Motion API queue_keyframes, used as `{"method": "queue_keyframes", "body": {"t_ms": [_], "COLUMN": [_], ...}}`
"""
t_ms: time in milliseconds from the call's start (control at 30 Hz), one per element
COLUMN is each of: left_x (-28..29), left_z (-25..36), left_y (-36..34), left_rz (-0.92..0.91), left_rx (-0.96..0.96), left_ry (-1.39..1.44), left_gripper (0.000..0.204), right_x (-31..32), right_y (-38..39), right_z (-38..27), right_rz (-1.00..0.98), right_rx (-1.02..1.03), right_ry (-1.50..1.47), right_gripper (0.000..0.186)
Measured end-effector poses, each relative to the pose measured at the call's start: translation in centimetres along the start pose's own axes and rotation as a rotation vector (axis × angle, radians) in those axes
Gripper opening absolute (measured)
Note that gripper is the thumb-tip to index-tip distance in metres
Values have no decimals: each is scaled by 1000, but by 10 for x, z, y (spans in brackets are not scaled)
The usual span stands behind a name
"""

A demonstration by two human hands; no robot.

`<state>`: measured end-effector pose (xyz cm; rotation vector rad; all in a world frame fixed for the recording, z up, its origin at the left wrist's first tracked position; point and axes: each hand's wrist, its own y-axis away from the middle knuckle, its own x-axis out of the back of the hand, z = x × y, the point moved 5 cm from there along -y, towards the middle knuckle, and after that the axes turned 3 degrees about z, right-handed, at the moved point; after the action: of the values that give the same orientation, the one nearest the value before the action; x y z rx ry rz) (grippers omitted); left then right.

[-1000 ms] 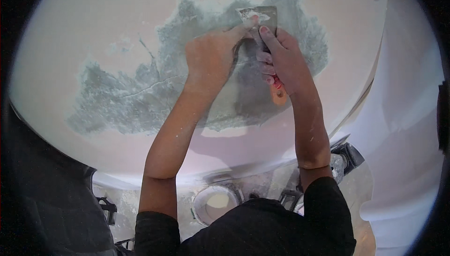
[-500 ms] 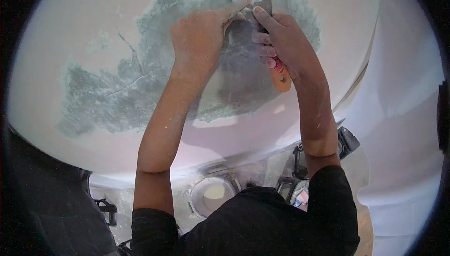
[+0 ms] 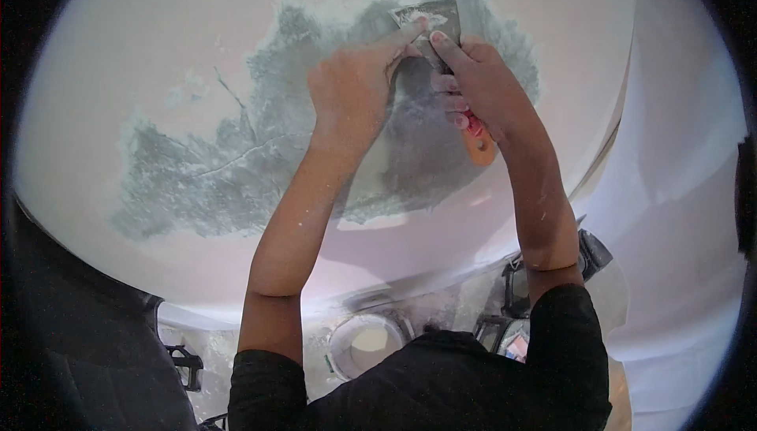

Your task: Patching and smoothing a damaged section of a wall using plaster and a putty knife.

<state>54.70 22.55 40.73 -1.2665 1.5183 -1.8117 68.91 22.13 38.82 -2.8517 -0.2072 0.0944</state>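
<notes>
My right hand (image 3: 482, 80) is closed round a putty knife (image 3: 446, 14) with a dark, flat blade and a red and orange handle (image 3: 479, 147). White paste (image 3: 426, 17) is smeared on the blade. My left hand (image 3: 353, 96) meets the blade from the left, its index fingertip pressed on the paste. Another fingertip shows by the blade's lower edge; the other left fingers are curled and mostly hidden. Behind both hands lies a rough grey-green patch (image 3: 229, 186) on a broad, pale, curved panel (image 3: 197, 5). A thin crack line crosses the patch.
Below the panel's lower edge stands a round, pale bucket (image 3: 341, 348). Dark equipment (image 3: 516, 293) sits near my right elbow, and a black bracket-like piece (image 3: 185, 368) is at lower left. White sheeting (image 3: 678, 194) hangs on the right.
The whole view has shifted, so the panel and my arms appear lower and further right. Both hands stay at the putty knife, with the left index finger still on its blade.
</notes>
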Motion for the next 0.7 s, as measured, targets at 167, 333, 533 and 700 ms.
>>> {"method": "queue_keyframes", "body": {"t_ms": [167, 333, 533, 700], "left_x": [5, -2, -5, -7], "left_z": [3, -1, 1, -2], "left_y": [-5, -5, 6, -2], "left_rz": [-2, -46, -40, -46], "left_rx": [42, 62, 57, 72], "left_ry": [88, 0, 69, 74], "left_gripper": [41, 37, 31, 32], "right_x": [0, -1, -1, -1], "right_y": [1, -2, 3, -2], "right_z": [-6, -1, 0, -6], "right_rz": [-14, 30, 12, 1], "right_rx": [10, 5, -37, -21], "right_ry": [-25, -44, -37, -28], "right_gripper": [27, 26, 28, 27]}}
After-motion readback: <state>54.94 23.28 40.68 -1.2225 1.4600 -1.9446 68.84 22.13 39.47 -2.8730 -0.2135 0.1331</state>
